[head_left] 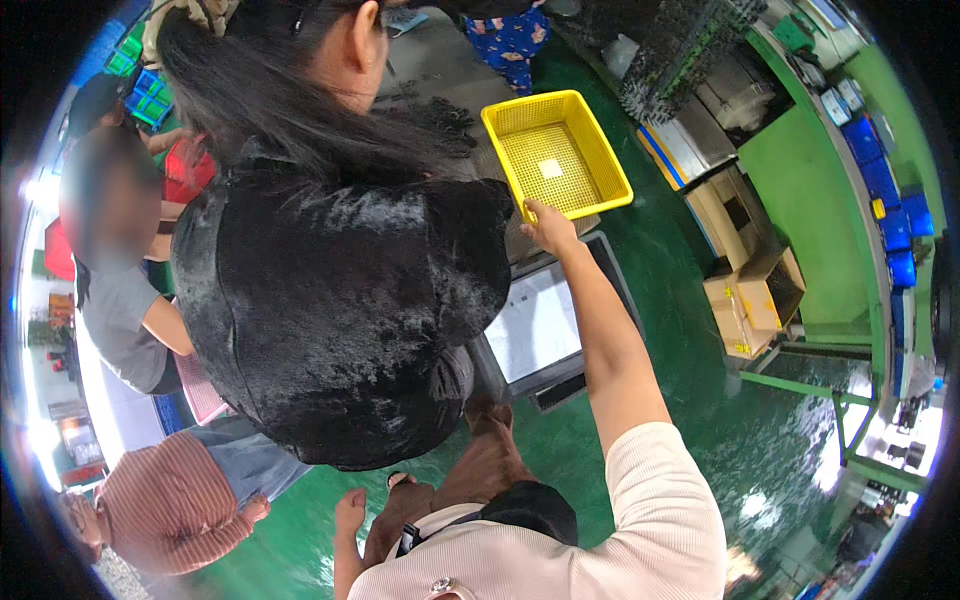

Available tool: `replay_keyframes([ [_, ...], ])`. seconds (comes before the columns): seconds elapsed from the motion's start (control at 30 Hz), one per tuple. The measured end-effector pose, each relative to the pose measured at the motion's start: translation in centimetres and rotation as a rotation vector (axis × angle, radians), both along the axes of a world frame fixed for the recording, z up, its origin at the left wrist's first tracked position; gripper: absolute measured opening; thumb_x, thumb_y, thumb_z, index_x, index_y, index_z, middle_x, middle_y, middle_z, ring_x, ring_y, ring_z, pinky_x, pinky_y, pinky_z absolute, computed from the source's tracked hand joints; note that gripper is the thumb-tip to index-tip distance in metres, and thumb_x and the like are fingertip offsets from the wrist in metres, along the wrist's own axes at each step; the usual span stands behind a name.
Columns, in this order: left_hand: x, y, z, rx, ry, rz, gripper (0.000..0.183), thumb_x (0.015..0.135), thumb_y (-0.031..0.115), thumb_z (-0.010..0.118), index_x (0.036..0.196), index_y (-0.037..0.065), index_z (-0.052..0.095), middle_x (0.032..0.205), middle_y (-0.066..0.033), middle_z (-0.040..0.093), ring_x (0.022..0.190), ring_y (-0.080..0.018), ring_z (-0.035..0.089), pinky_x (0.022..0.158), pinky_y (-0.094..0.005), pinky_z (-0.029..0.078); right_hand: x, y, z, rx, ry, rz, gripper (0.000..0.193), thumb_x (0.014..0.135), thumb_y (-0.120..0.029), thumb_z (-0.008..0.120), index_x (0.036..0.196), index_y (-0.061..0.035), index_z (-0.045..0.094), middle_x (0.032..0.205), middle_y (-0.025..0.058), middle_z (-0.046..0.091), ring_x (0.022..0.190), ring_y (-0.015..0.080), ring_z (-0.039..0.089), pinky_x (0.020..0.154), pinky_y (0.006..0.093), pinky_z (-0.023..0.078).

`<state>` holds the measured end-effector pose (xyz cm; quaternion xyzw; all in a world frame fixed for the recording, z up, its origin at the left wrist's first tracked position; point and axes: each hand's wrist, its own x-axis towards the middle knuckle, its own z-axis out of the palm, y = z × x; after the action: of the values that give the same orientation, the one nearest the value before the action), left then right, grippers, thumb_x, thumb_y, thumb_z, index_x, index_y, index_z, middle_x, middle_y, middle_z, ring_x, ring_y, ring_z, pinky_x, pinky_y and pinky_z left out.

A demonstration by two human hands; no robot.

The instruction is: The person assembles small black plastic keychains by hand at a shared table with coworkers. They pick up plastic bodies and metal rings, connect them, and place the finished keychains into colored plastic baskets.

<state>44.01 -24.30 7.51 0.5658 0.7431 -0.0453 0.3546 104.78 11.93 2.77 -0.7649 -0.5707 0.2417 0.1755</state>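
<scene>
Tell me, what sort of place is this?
Probably a factory workshop: blue boxes line a green bench at the right, cardboard boxes sit beside it, and the person's right hand holds a yellow plastic basket by its rim.

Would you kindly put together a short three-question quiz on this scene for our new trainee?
1. Which of the camera wearer's hands touches the yellow basket?
2. What colour is the floor?
A) grey
B) green
C) red
3. True or false: the yellow basket is heaped full to its rim.

Key:
1. The right hand, at the basket's near rim.
2. B
3. False; its meshed bottom shows.
</scene>
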Motion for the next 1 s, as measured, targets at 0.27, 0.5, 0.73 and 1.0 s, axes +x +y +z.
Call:
replay_keyframes([
  [0.27, 0.8, 0.9, -2.8, 0.056, -0.02, -0.011, 0.02, 0.086, 0.02, 0.053, 0.097, 0.008, 0.064, 0.089, -0.0181, 0.065, 0.084, -0.0335, 0.064, 0.074, -0.0387, 0.05, -2.0, -2.1, 5.3, -0.246, -0.052, 0.112, 0.051, 0.08, -0.026, 0.063, 0.126, -0.0095, 0.047, 0.121, 0.018, 0.053, 0.112, 0.0329, 0.05, 0.093, 0.0406, 0.042],
  [0.5, -6.2, 1.3, -9.9, 0.016, 0.004, -0.313, 0.029, 0.089, 0.029, 0.044, 0.091, 0.007, 0.061, 0.092, -0.0206, 0.061, 0.087, -0.0401, 0.059, 0.072, -0.044, 0.048, -2.1, -9.1, 1.0, -0.014, -0.072, -0.013, 0.043, 0.083, -0.024, 0.059, 0.12, -0.0031, 0.05, 0.116, 0.0171, 0.056, 0.101, 0.029, 0.054, 0.087, 0.0381, 0.045],
  [0.73, -9.4, 8.6, -8.7, -0.342, 0.024, -0.064, 0.031, 0.086, 0.025, 0.042, 0.1, 0.01, 0.065, 0.103, -0.0175, 0.063, 0.097, -0.0382, 0.058, 0.086, -0.0448, 0.046, -5.3, -22.9, -1.7, 0.447, -0.054, -0.473, 0.038, 0.085, -0.022, 0.054, 0.114, 0.0033, 0.052, 0.11, 0.0163, 0.059, 0.09, 0.0251, 0.057, 0.081, 0.0356, 0.047],
  [1.0, -15.7, 19.0, -4.0, -0.119, -0.212, -0.497, 0.026, 0.086, 0.023, 0.043, 0.098, 0.009, 0.061, 0.105, -0.0164, 0.062, 0.094, -0.0351, 0.06, 0.081, -0.0451, 0.048, -31.3, -33.6, 7.8, -1.231, 0.11, 0.387, 0.022, 0.085, -0.02, 0.05, 0.101, -0.0078, 0.06, 0.091, 0.0098, 0.064, 0.084, 0.0297, 0.061, 0.075, 0.0367, 0.049],
])
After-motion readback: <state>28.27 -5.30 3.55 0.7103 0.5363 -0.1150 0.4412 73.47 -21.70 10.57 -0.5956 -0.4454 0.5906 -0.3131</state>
